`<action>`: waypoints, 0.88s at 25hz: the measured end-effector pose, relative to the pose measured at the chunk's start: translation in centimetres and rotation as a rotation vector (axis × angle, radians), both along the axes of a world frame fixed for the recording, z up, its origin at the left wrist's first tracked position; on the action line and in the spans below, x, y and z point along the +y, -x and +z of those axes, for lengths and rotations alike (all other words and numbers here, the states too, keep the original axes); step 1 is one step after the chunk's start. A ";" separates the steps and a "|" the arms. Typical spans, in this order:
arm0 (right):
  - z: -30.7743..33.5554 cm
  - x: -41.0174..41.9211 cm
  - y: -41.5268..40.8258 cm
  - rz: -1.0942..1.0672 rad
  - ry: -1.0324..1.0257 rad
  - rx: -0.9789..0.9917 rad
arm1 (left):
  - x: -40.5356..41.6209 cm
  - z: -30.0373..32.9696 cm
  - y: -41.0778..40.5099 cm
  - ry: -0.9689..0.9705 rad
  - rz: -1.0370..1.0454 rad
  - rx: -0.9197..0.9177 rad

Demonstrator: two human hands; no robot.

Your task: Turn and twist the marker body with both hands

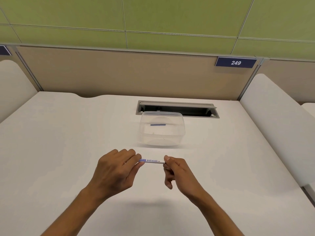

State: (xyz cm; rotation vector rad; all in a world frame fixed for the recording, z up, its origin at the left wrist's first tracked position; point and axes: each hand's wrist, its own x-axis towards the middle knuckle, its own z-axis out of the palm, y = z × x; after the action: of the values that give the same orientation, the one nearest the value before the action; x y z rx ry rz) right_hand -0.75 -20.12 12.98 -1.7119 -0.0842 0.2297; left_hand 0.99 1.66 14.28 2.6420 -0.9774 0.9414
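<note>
A white whiteboard marker (152, 160) with blue lettering lies level between my two hands, a little above the white desk (68, 133). My left hand (115, 169) pinches its left end with curled fingers, which hide that end. My right hand (175, 169) pinches the right end between thumb and fingers. Just beyond the marker stands a clear plastic container (162, 130) with a short blue strip (158, 124) showing on it.
Behind the container an open grey cable slot (177, 109) is set into the desk. A beige partition (119, 74) with a blue plate reading 249 (235, 62) closes the back. White side dividers (272, 108) flank the desk on both sides.
</note>
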 end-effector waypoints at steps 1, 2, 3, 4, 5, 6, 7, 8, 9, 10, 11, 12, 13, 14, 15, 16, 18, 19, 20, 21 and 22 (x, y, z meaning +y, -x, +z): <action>0.0 0.0 -0.1 0.005 -0.016 0.027 | 0.0 -0.1 0.0 -0.004 0.002 0.000; 0.0 0.1 0.0 -0.005 -0.006 0.019 | 0.0 -0.1 0.0 0.004 0.005 0.019; -0.2 0.2 0.0 -0.032 0.029 -0.023 | 0.1 -0.1 0.0 0.021 0.009 0.056; -0.4 0.4 0.1 -0.064 0.079 -0.083 | 0.1 0.1 0.0 0.046 0.011 0.106; -0.5 0.5 0.2 -0.094 0.133 -0.148 | 0.2 0.3 0.0 0.077 0.012 0.167; -0.6 0.6 0.3 -0.115 0.191 -0.211 | 0.2 0.5 0.1 0.112 0.011 0.230; -0.6 0.6 0.4 -0.126 0.264 -0.273 | 0.2 0.6 0.1 0.146 0.011 0.287; -0.5 0.5 0.4 -0.130 0.342 -0.334 | 0.2 0.7 0.2 0.174 0.012 0.331; -0.3 0.4 0.4 -0.127 0.415 -0.395 | 0.3 0.7 0.3 0.198 0.014 0.367; -0.2 0.2 0.4 -0.119 0.475 -0.452 | 0.3 0.6 0.4 0.219 0.013 0.402; -0.1 0.0 0.4 -0.108 0.520 -0.502 | 0.4 0.6 0.5 0.236 0.011 0.439; -0.1 -0.1 0.4 -0.097 0.554 -0.547 | 0.5 0.5 0.5 0.250 0.008 0.472; -0.1 -0.2 0.5 -0.089 0.579 -0.589 | 0.6 0.5 0.5 0.263 0.004 0.498; -0.1 -0.3 0.5 -0.086 0.594 -0.623 | 0.6 0.5 0.5 0.276 -0.002 0.519; -0.1 -0.3 0.5 -0.087 0.595 -0.642 | 0.6 0.5 0.5 0.290 -0.010 0.532; -0.1 -0.3 0.5 -0.087 0.579 -0.647 | 0.6 0.6 0.5 0.298 -0.020 0.533; 0.1 -0.2 0.5 -0.079 0.526 -0.623 | 0.6 1.0 0.5 0.286 -0.036 0.480; 0.2 -0.1 0.5 -0.069 0.495 -0.595 | 0.7 1.3 0.6 0.266 -0.041 0.431; 0.3 0.0 0.6 -0.060 0.460 -0.556 | 0.7 1.5 0.6 0.237 -0.043 0.373; 0.3 0.1 0.7 -0.053 0.411 -0.504 | 0.7 1.8 0.6 0.195 -0.040 0.311; 0.4 0.3 0.7 -0.042 0.342 -0.433 | 0.8 1.9 0.6 0.140 -0.031 0.245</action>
State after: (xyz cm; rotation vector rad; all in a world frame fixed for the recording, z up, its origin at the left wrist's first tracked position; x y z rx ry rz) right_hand -1.44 -19.81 13.40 -2.0794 -0.3439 -0.1727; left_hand 0.35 2.44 16.21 2.5413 -0.8582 0.6345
